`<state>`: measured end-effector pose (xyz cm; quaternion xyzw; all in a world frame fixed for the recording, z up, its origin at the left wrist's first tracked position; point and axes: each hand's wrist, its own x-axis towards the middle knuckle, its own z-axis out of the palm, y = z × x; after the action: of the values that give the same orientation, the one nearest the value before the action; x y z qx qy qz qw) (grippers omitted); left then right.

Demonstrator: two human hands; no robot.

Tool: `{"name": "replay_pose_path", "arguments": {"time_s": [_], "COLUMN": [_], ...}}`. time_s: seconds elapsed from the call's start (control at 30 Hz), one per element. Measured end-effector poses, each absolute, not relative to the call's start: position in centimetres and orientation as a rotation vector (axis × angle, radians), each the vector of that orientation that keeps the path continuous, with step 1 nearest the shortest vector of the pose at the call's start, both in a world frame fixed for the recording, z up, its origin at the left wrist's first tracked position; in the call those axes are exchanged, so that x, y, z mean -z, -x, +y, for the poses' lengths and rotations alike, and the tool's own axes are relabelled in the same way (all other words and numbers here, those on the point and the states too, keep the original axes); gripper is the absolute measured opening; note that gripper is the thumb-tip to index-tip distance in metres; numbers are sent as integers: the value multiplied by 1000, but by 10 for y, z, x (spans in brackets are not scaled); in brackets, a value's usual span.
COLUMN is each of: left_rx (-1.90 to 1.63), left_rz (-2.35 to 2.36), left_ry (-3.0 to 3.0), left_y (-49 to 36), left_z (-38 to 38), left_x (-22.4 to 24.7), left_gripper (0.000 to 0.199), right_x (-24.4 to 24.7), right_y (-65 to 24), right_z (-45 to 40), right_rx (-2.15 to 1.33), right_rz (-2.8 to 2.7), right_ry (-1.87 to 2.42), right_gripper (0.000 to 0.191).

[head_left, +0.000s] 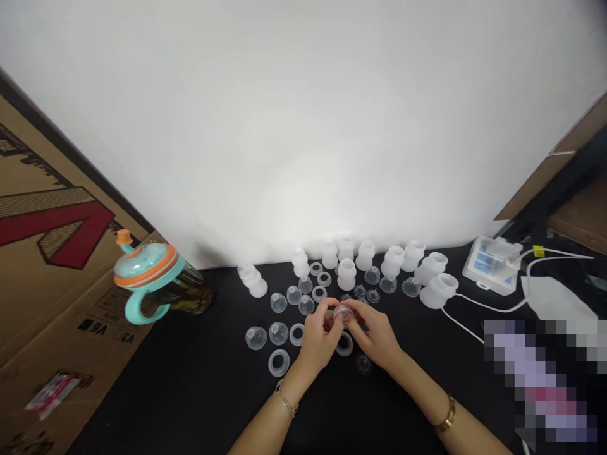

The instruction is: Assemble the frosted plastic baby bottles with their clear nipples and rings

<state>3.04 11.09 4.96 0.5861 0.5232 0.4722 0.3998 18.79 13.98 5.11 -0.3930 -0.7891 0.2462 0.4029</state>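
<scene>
My left hand [321, 335] and my right hand [374, 332] meet over the black table, fingertips and thumbs pinching a small translucent bottle ring [343, 311]. Whether a teat sits inside the ring I cannot make out. Just below the fingers lies another clear ring [344, 345], and a clear teat [364, 363] rests beside my right hand. Left of my left hand are more rings [279, 363] and several clear dome caps [278, 333]. Beyond my fingers lie several more teats [373, 295], partly hidden by my hands.
Several white soft bottles [346, 275] stand along the wall. At left is a tumbler [161, 278] with a turquoise handle, near a cardboard box [42, 303]. On the right are a power strip [490, 265], white cables [493, 309] and a blurred-out patch.
</scene>
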Motion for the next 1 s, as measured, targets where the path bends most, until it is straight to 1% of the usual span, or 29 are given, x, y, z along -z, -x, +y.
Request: {"name": "replay_pose_path", "arguments": {"time_s": [0.2, 0.67, 1.0], "left_rx": [-1203, -1236, -1230], "left_rz": [1284, 1343, 1419], "left_ry": [-1556, -1465, -1529], "left_y": [-31, -31, -32], "left_z": [109, 113, 112], "left_x": [-51, -48, -53], "left_gripper": [22, 26, 18], "right_x": [-50, -46, -50], "right_y": [-189, -187, -184], "right_z": [140, 141, 141], "right_rx": [-582, -585, -557], "right_rz": [-1969, -1987, -1942], "right_ry": [995, 1053, 1053], "right_gripper": [25, 28, 26]}}
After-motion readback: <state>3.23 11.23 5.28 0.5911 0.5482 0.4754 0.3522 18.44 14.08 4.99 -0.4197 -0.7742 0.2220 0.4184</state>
